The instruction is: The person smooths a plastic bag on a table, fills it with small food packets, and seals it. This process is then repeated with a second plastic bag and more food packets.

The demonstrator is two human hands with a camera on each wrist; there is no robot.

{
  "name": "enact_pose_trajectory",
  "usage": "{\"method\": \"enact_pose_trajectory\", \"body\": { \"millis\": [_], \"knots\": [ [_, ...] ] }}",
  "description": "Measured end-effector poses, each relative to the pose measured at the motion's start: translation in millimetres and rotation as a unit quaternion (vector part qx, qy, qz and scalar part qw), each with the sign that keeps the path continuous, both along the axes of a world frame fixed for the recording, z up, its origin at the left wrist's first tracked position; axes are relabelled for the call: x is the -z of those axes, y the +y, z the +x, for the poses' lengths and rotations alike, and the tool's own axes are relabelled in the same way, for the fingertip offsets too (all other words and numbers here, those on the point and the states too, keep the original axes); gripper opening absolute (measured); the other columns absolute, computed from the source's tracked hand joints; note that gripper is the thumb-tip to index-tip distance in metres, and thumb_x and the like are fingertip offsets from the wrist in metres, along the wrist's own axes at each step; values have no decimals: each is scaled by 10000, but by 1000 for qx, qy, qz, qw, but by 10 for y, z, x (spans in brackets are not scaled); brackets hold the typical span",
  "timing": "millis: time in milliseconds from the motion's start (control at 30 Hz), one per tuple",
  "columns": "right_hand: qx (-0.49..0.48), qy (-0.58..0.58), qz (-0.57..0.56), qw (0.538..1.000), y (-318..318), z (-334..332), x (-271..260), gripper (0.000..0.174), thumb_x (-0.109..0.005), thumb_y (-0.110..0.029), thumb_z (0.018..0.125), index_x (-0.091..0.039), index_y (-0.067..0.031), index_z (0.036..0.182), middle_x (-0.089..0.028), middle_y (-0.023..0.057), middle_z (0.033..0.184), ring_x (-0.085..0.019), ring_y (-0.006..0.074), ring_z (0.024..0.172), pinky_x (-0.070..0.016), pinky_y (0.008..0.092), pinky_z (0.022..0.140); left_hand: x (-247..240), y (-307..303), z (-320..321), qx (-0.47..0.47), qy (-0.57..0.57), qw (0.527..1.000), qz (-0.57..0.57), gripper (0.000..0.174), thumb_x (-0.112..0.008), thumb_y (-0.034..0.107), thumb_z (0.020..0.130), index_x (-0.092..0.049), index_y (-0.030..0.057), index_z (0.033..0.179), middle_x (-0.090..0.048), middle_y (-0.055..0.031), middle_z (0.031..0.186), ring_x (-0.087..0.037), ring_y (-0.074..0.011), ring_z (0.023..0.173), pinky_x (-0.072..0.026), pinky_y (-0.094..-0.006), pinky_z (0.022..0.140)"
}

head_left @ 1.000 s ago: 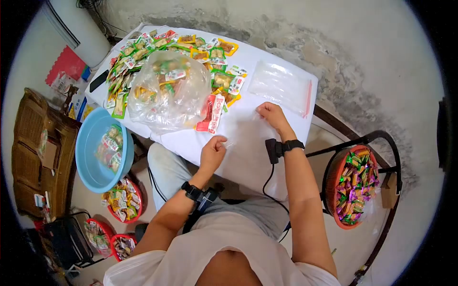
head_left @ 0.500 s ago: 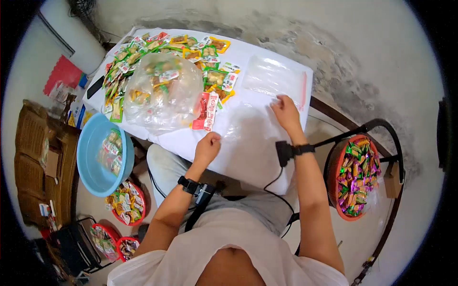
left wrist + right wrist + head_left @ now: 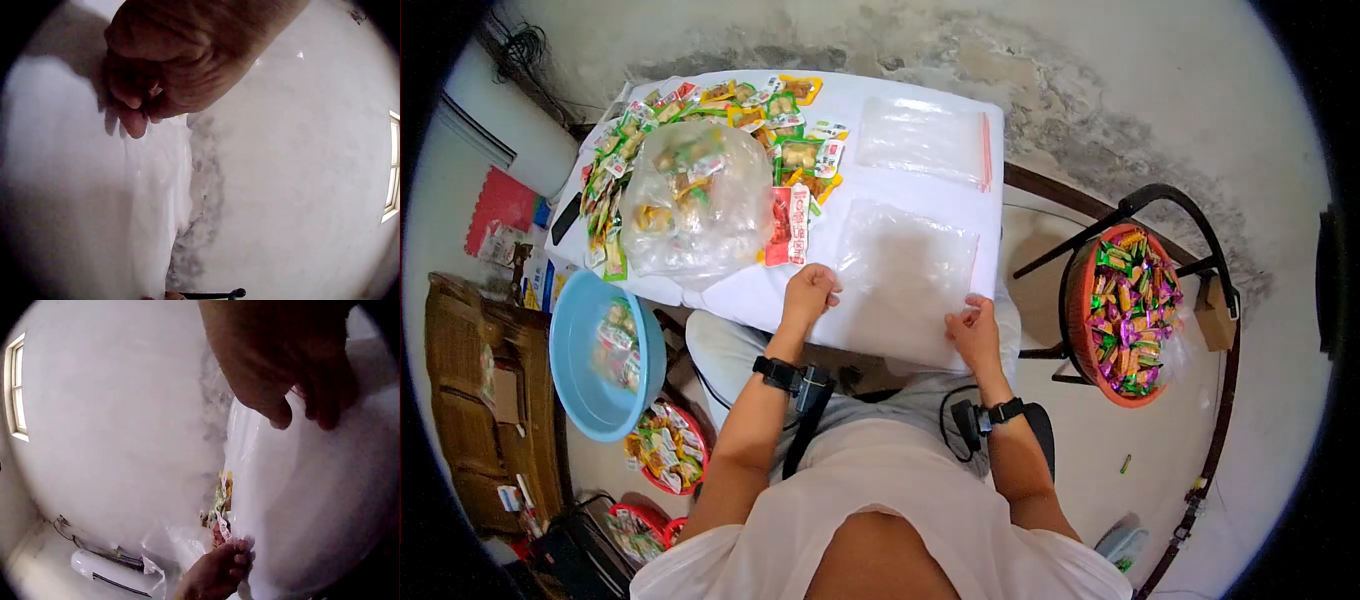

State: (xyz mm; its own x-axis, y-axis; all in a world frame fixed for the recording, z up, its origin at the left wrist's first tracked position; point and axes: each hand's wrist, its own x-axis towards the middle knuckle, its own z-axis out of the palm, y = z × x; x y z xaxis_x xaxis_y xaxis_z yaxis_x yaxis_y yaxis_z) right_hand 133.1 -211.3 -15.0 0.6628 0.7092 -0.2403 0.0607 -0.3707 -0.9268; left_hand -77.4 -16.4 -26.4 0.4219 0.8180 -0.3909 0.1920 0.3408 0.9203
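A clear plastic bag (image 3: 905, 250) with a thin reddish strip along its right edge lies spread at the front of the white-covered table. My left hand (image 3: 808, 298) pinches the bag's near left edge between thumb and fingertips, which the left wrist view shows close up. At the near right corner, beside the reddish strip, my right hand (image 3: 974, 335) has its thumb and fingers curled on the bag. Left of the bag stands a big, puffed clear bag (image 3: 695, 215) with snack packets inside. A red-and-white packet (image 3: 785, 225) lies between the two bags.
More flat clear bags (image 3: 925, 140) lie at the table's back right. Snack packets (image 3: 798, 152) pile up around the puffed bag. A blue basin (image 3: 608, 400) is low at left, above a red basket (image 3: 670, 450). At right, an orange basket (image 3: 1130, 310) holds wrapped sweets.
My right hand first moved right, then came down toward me to the bag's near right corner. The bag now lies flatter and wider. My left hand stays at its left edge.
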Motion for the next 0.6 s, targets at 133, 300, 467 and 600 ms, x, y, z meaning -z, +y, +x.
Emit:
{"method": "enact_pose_trajectory", "body": {
  "millis": [133, 300, 467, 600],
  "knots": [
    [90, 130, 44, 986, 155, 22, -158, 308, -618, -65, 823, -425, -64, 1063, -494, 26, 691, -555, 119, 558, -424, 248, 451, -24, -39, -24, -11, -3, 1000, -21, 130, -535, 173, 907, -544, 50, 950, -643, -78, 757, -556, -94, 512, -391, -201, 415],
    [61, 109, 87, 988, 115, 266, 74, 155, -572, -47, 848, -469, -76, 961, -485, -6, 667, -505, 86, 532, -388, 225, 439, 10, -56, -52, -41, 0, 999, 25, 106, -520, 157, 901, -540, 55, 881, -612, -53, 694, -561, -96, 517, -392, -210, 419],
    [67, 72, 65, 993, 28, 417, 151, 104, -574, -31, 841, -489, -89, 860, -493, -30, 660, -456, 58, 524, -372, 207, 448, -61, -81, -79, -73, 6, 996, 44, 125, -544, 170, 892, -536, 46, 875, -591, -44, 673, -552, -104, 521, -419, -222, 450],
    [47, 79, 93, 991, 21, 371, 195, 107, -577, -26, 835, -493, -86, 862, -496, -31, 662, -461, 58, 528, -379, 204, 457, -64, -69, 3, -29, 55, 996, 63, 252, -628, 260, 845, -562, 31, 928, -590, -50, 670, -561, -123, 544, -446, -254, 492]
  ]
}}
